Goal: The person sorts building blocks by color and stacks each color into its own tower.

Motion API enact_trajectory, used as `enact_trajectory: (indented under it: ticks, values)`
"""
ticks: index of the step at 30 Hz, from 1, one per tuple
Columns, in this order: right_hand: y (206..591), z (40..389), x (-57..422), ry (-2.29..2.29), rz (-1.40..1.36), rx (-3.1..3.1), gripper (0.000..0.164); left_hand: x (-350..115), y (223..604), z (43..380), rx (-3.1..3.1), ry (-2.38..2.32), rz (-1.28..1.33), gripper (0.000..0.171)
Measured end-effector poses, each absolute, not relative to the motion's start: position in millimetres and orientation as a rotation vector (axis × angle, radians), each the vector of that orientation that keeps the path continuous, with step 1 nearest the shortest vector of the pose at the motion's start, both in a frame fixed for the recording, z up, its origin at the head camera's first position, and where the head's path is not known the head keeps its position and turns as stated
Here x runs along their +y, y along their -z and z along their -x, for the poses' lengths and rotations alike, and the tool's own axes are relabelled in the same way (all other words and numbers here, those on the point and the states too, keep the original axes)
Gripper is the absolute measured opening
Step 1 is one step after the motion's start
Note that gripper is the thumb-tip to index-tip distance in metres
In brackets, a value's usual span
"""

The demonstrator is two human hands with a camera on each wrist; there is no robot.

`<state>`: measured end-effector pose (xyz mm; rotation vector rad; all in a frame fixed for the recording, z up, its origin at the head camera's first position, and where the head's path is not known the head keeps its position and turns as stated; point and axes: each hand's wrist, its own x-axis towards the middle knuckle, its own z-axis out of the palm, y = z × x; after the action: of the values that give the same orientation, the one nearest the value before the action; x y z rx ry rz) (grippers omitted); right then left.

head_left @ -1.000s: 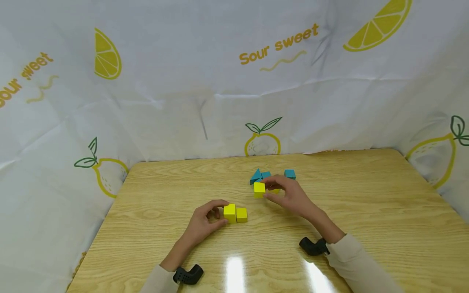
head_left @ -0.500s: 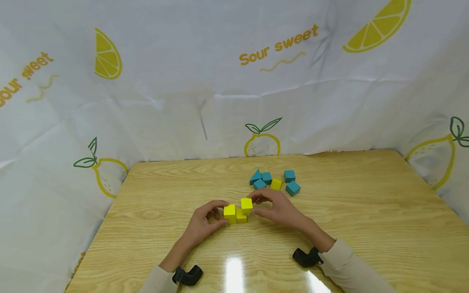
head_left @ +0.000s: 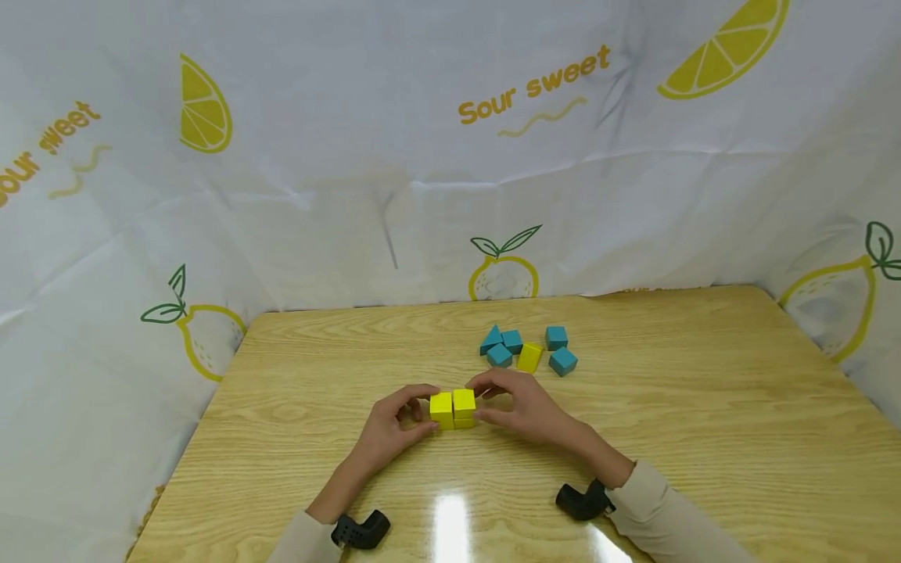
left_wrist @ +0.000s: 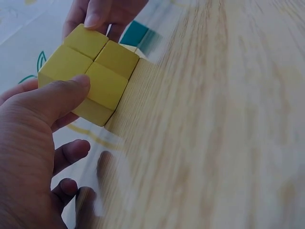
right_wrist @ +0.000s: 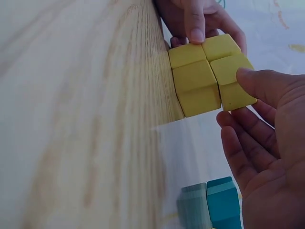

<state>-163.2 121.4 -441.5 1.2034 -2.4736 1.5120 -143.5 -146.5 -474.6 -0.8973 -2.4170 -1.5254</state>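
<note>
Yellow cubes stand in two side-by-side stacks, two high, near the middle of the table. My left hand [head_left: 387, 426] grips the left stack [head_left: 441, 410] between thumb and fingers. Its thumb lies across the front faces in the left wrist view. My right hand [head_left: 524, 408] pinches the upper right cube [right_wrist: 233, 78], which sits over the lower right cube [right_wrist: 198, 86]. In the right wrist view only a thin seam shows between the stacks. The backs of the cubes are hidden in the head view.
Behind the right hand lie a yellow block [head_left: 529, 357], a blue triangular block [head_left: 491, 341] and several blue cubes, such as one blue cube [head_left: 563, 361] at the right. A white lemon-print cloth [head_left: 338, 234] hangs along the table's [head_left: 317, 344] back edge.
My right hand has brought a yellow cube leftward and toward me, then lowered it onto the lower right cube. The back blocks have come into fuller view. My left hand has stayed in place.
</note>
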Motion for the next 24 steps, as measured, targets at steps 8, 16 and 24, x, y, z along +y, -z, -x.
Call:
enact_trajectory:
  ticks: [8,16,24]
  values:
    - [441.7,162.5,119.1,-1.521,-1.203,-2.46,0.033,-145.3,474.1,145.0,-2.411,1.514,0.9,0.045]
    - [442.9,162.1,118.5,-1.542,-1.203,-2.462,0.033,-145.4,474.6,144.3,-2.422,1.515,0.885,0.046]
    - [445.2,161.5,118.6,-1.557,-1.2,-2.471,0.034,-145.2,475.6,144.4,-2.404,1.494,0.9,0.045]
